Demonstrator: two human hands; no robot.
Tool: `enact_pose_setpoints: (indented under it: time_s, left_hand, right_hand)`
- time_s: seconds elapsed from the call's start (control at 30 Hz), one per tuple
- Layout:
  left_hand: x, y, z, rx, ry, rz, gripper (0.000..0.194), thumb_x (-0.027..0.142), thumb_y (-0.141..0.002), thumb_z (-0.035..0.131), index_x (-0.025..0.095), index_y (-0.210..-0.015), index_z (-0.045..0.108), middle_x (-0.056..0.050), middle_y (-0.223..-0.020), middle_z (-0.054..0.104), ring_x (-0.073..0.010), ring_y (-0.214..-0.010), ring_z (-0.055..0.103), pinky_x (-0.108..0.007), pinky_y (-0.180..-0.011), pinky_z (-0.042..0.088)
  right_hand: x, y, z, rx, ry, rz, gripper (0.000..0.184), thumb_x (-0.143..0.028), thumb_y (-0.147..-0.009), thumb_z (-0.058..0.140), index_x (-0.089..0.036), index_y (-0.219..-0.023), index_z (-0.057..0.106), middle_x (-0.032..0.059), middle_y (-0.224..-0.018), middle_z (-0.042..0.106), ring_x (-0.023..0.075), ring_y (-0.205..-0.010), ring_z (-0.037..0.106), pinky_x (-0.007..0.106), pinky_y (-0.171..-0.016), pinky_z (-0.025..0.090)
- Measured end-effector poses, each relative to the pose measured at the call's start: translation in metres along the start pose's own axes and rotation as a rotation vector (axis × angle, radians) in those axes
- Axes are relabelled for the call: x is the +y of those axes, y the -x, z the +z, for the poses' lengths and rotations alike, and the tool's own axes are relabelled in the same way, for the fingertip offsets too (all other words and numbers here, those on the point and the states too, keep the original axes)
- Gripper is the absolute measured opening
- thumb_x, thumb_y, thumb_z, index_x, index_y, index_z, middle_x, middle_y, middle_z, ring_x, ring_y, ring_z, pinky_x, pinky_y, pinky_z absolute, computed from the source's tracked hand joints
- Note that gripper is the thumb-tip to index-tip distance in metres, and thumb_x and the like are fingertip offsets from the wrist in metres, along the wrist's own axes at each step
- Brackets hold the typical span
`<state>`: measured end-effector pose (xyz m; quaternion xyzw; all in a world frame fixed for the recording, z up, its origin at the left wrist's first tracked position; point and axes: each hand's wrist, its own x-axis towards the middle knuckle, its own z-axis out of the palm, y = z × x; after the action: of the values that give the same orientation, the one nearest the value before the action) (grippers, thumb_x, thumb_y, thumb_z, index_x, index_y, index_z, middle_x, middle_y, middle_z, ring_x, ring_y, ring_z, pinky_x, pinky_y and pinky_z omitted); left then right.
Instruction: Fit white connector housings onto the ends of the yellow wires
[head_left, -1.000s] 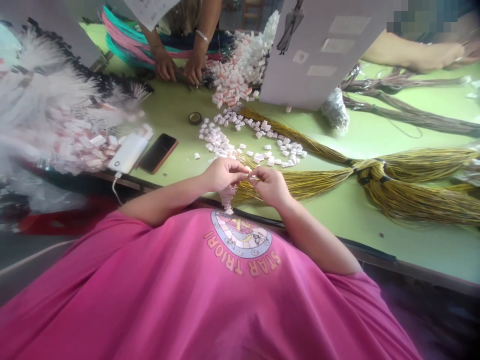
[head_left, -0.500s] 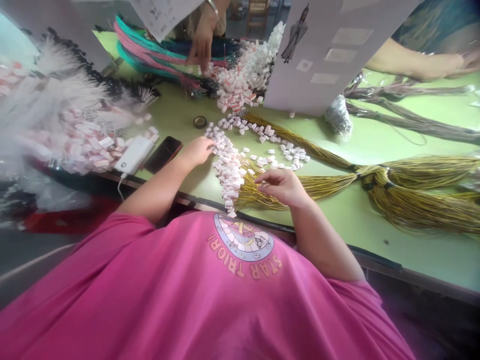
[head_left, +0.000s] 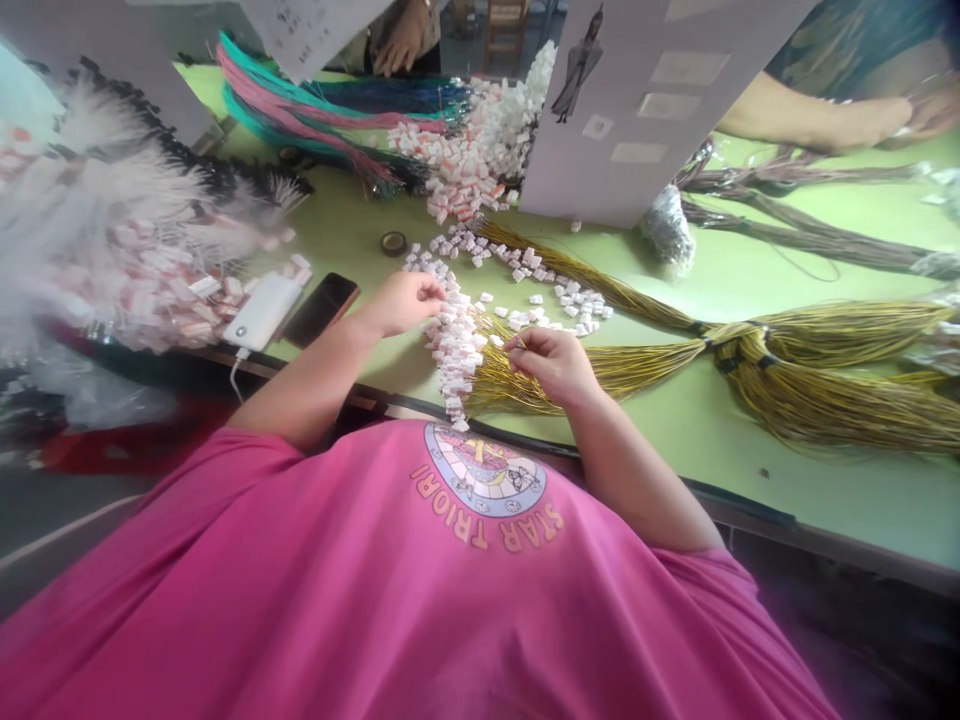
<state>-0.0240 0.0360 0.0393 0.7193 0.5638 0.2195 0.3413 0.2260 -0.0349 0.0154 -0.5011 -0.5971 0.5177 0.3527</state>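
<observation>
My left hand (head_left: 405, 303) is closed in a pinch at the left edge of a heap of small white plastic connectors (head_left: 457, 350). What sits between its fingertips is too small to make out. To the right, my right hand (head_left: 556, 366) pinches thumb and forefinger together above the fanned-out ends of a bundle of yellow wires (head_left: 645, 370). Something tiny may be between those fingertips, but I cannot tell what. The connectors lie over the left ends of the wires. More loose connectors (head_left: 581, 308) are scattered behind my right hand.
A black tape roll (head_left: 393, 244), a phone (head_left: 322, 308) and a white power bank (head_left: 262, 312) lie on the left. Behind are connector piles (head_left: 469, 170), pink and green wires (head_left: 300, 115) and an upright panel (head_left: 600, 180). Co-workers' hands (head_left: 401, 45) show across the table.
My left hand has drawn its fingers up into a pinch, slightly right along the connectors. My right hand's fingers have closed together. The co-worker's hand behind has pulled back from the pile.
</observation>
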Motion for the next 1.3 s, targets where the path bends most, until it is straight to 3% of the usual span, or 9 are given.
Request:
enact_pose_setpoints:
  time_s: [0.13, 0.2, 0.3, 0.4, 0.57, 0.8, 1.07, 1.3]
  left_hand:
    - [0.038, 0.023, 0.013, -0.15, 0.422, 0.022, 0.014, 0.021, -0.076, 0.066, 0.013, -0.084, 0.057, -0.005, -0.076, 0.066, -0.0121, -0.067, 0.062, -0.024, -0.063, 0.048]
    - [0.045, 0.029, 0.021, -0.244, 0.561, 0.027, 0.017, 0.025, -0.079, 0.066, 0.013, -0.088, 0.058, -0.002, -0.064, 0.063, -0.0083, -0.052, 0.057, -0.02, -0.051, 0.042]
    - [0.044, 0.03, 0.032, -0.292, 0.684, 0.024, 0.024, 0.034, -0.079, 0.067, 0.012, -0.088, 0.064, -0.001, -0.062, 0.061, -0.0032, -0.043, 0.046, -0.017, -0.042, 0.033]
    - [0.039, 0.029, 0.039, -0.34, 0.773, -0.045, 0.025, 0.032, -0.077, 0.069, 0.01, -0.087, 0.068, -0.004, -0.07, 0.066, -0.0044, -0.05, 0.052, -0.018, -0.046, 0.039]
    - [0.042, 0.031, 0.045, -0.357, 0.835, -0.2, 0.019, 0.011, -0.072, 0.071, 0.01, -0.091, 0.066, -0.004, -0.078, 0.069, -0.0089, -0.065, 0.064, -0.023, -0.065, 0.052]
    - [0.045, 0.034, 0.049, -0.302, 0.757, -0.154, 0.008, 0.011, -0.081, 0.061, 0.011, -0.088, 0.065, 0.0, -0.06, 0.062, -0.0059, -0.053, 0.058, -0.017, -0.052, 0.045]
    - [0.046, 0.043, 0.055, -0.188, 0.496, -0.03, 0.014, 0.017, -0.077, 0.066, 0.012, -0.089, 0.069, -0.002, -0.063, 0.064, -0.0075, -0.053, 0.056, -0.02, -0.052, 0.046]
    - [0.047, 0.046, 0.06, -0.11, 0.352, 0.017, 0.015, 0.017, -0.08, 0.061, 0.012, -0.09, 0.07, -0.002, -0.066, 0.067, -0.0084, -0.056, 0.059, -0.021, -0.055, 0.048]
  right_hand:
    - [-0.001, 0.001, 0.003, -0.001, 0.001, -0.031, 0.013, -0.028, -0.07, 0.06, -0.015, -0.074, 0.062, -0.0018, -0.058, 0.058, 0.0085, -0.053, 0.047, 0.025, -0.053, 0.035]
    - [-0.003, 0.001, 0.005, 0.016, 0.017, -0.063, 0.012, -0.027, -0.07, 0.06, -0.016, -0.072, 0.061, -0.0023, -0.059, 0.057, 0.0085, -0.053, 0.046, 0.025, -0.054, 0.036]
    - [-0.005, 0.003, 0.007, 0.061, 0.054, -0.111, 0.012, -0.029, -0.069, 0.061, -0.016, -0.068, 0.059, -0.0041, -0.056, 0.051, 0.0076, -0.052, 0.041, 0.025, -0.053, 0.034]
    - [-0.006, 0.004, 0.01, 0.111, 0.087, -0.126, 0.015, -0.029, -0.069, 0.06, -0.017, -0.063, 0.055, -0.0054, -0.053, 0.044, 0.0069, -0.051, 0.036, 0.024, -0.051, 0.031]
    - [-0.006, 0.007, 0.013, 0.197, 0.202, -0.159, 0.013, -0.027, -0.068, 0.058, -0.018, -0.061, 0.053, -0.005, -0.053, 0.044, 0.0071, -0.051, 0.036, 0.023, -0.052, 0.032]
    - [-0.005, 0.009, 0.014, 0.224, 0.358, -0.207, 0.009, -0.024, -0.068, 0.055, -0.018, -0.064, 0.059, -0.0035, -0.052, 0.051, 0.0087, -0.05, 0.042, 0.023, -0.052, 0.035]
    - [0.0, 0.009, 0.019, 0.209, 0.428, -0.269, 0.011, -0.02, -0.067, 0.054, -0.017, -0.068, 0.065, -0.0007, -0.058, 0.059, 0.0097, -0.052, 0.045, 0.025, -0.056, 0.037]
    - [-0.006, 0.007, 0.015, 0.14, 0.413, -0.169, 0.015, -0.025, -0.071, 0.056, -0.015, -0.072, 0.067, -0.0007, -0.056, 0.058, 0.01, -0.053, 0.046, 0.024, -0.054, 0.035]
